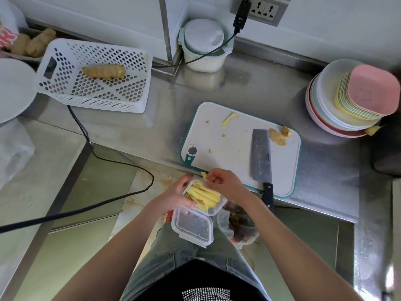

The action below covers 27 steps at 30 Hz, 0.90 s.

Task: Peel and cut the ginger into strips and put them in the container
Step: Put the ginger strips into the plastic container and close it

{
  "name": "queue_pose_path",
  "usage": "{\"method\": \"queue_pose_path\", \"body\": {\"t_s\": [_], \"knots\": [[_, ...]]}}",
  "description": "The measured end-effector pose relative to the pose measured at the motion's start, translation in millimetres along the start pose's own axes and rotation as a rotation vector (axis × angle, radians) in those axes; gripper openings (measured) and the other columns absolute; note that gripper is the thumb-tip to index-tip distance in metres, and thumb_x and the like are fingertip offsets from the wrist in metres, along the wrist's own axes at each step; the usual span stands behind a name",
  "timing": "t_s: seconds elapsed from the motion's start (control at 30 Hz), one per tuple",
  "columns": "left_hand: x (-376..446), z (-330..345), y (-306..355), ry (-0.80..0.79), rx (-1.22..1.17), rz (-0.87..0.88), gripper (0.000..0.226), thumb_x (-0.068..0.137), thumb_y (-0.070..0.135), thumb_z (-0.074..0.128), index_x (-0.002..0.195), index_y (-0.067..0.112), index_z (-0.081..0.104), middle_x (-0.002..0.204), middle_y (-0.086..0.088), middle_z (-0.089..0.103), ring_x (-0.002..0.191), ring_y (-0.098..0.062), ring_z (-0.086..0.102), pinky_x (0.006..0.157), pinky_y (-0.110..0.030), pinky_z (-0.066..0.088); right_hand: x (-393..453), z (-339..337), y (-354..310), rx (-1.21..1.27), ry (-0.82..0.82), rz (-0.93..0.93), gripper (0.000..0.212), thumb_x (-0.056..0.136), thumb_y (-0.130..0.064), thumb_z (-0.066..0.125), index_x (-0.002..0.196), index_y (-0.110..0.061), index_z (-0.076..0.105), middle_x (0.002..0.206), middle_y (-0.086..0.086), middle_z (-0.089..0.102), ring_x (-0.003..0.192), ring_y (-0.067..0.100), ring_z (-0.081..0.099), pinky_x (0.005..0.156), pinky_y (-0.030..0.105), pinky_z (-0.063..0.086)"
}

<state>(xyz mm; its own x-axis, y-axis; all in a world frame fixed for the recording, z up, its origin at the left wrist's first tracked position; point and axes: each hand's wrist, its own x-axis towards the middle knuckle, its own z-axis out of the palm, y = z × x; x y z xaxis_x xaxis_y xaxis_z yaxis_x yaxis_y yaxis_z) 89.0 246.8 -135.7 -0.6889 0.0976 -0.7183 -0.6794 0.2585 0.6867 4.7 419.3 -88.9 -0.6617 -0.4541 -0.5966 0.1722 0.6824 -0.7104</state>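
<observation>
Head view, single entry.

Container (213, 205): clear plastic, being held off the counter edge, just in front of the cutting board (227, 148); its hinged lid (193, 228) is hanging open below it.

Left hand (173, 197): cupping the container from its left side and underneath, fingers wrapped on the wall.

Right hand (225, 183): fingers drawn together over the far rim, pinching a few ginger strips (204, 195) and feeding them in; one strip tip is poking up past the rim.

Ginger strips: lying roughly parallel in the container, filling most of it.

Knife (261, 157): lying flat on the board, handle overhanging the near edge.

Ginger offcuts (276, 136): resting just beside the blade; a loose sliver (229, 119) is sitting further back.

Whole ginger (104, 71): waiting unpeeled in the white basket (65, 88).

Stacked plates (342, 111): standing at the right.

Handling note: the step appears to be loading. The strips would best be laid lengthwise with the others and pressed flat below the rim so the lid can close; keeping the container level should stop spills onto the floor.

Writing: a small dark mark is showing on the blade, too small to read.
</observation>
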Motion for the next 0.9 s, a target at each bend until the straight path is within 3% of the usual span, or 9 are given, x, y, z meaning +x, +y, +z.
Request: {"method": "queue_pose_path", "body": {"t_s": [0.1,0.2,0.27,0.37,0.5,0.63,0.7,0.83,0.9], "knots": [[-1,-1,1,-0.017,-0.006,-0.005,0.077,0.063,0.008,0.08,0.125,0.035,0.043,0.115,0.008,0.059,0.11,-0.013,0.055,0.098,-0.042,0.047,6,-4,-2,-0.045,-0.019,-0.007,0.019,0.089,-0.021,0.066,0.075,-0.022,0.054,0.066,-0.009,0.047,0.061,0.006,0.039,0.056,0.008,0.033],[-1,-1,4,-0.03,-0.017,-0.002,0.084,0.06,0.013,0.082,0.129,0.037,0.041,0.12,0.008,0.057,0.114,-0.014,0.054,0.1,-0.043,0.045,8,-3,-2,-0.051,-0.005,-0.004,0.017,0.092,-0.022,0.061,0.076,-0.024,0.055,0.066,-0.008,0.047,0.061,0.007,0.04,0.057,0.014,0.034],[-2,-3,6,-0.033,-0.014,-0.017,0.081,0.061,0.013,0.082,0.126,0.038,0.041,0.117,0.007,0.059,0.112,-0.016,0.055,0.1,-0.044,0.045,7,-4,-4,-0.008,0.099,-0.018,0.016,0.091,-0.021,0.062,0.076,-0.022,0.056,0.065,-0.008,0.05,0.06,0.007,0.04,0.058,0.019,0.034],[-3,-4,8,-0.043,-0.033,-0.028,0.076,0.064,0.007,0.081,0.122,0.037,0.042,0.112,0.006,0.062,0.107,-0.015,0.058,0.1,-0.044,0.045,-3,-15,-16,0.117,0.182,-0.091,0.015,0.088,-0.019,0.067,0.077,-0.02,0.059,0.057,-0.016,0.05,0.051,-0.001,0.04,0.054,0.011,0.033],[-2,-2,6,-0.034,-0.045,-0.059,0.088,0.057,0.015,0.085,0.129,0.035,0.039,0.119,0.005,0.059,0.111,-0.016,0.056,0.101,-0.045,0.044,-18,-6,-26,-0.279,-0.139,-0.121,0.007,0.084,-0.02,0.072,0.09,-0.019,0.068,0.087,-0.007,0.065,0.08,0.005,0.058,0.075,0.019,0.046],[1,1,4,-0.023,-0.09,-0.068,0.08,0.062,0.008,0.082,0.125,0.032,0.039,0.114,0.005,0.061,0.107,-0.015,0.059,0.099,-0.043,0.047,-20,8,-26,-0.551,-0.223,-0.09,0.037,0.089,-0.018,0.066,0.125,-0.019,0.062,0.125,0.002,0.063,0.113,0.018,0.058,0.098,0.027,0.043],[0,-1,5,-0.031,-0.119,-0.073,0.078,0.066,0.004,0.079,0.128,0.029,0.038,0.113,0.004,0.061,0.105,-0.014,0.059,0.099,-0.042,0.047,-21,5,-25,-0.456,-0.167,-0.084,0.04,0.088,-0.019,0.067,0.128,-0.022,0.061,0.126,-0.002,0.063,0.115,0.014,0.058,0.102,0.027,0.042],[-1,-3,2,-0.059,-0.17,-0.07,0.08,0.066,0.006,0.081,0.131,0.024,0.037,0.116,0.0,0.059,0.106,-0.016,0.06,0.093,-0.037,0.05,-15,-16,-25,0.037,0.105,-0.052,0.023,0.089,-0.007,0.063,0.106,-0.02,0.072,0.098,-0.008,0.073,0.089,0.0,0.067,0.095,0.023,0.048],[-2,-2,5,-0.059,-0.204,-0.087,0.078,0.067,0.016,0.084,0.129,0.028,0.037,0.119,0.003,0.057,0.109,-0.016,0.058,0.091,-0.034,0.05,-1,-32,-23,0.077,0.291,-0.069,0.031,0.093,0.001,0.053,0.113,-0.017,0.068,0.106,-0.002,0.071,0.097,0.007,0.067,0.096,0.024,0.048]]}}
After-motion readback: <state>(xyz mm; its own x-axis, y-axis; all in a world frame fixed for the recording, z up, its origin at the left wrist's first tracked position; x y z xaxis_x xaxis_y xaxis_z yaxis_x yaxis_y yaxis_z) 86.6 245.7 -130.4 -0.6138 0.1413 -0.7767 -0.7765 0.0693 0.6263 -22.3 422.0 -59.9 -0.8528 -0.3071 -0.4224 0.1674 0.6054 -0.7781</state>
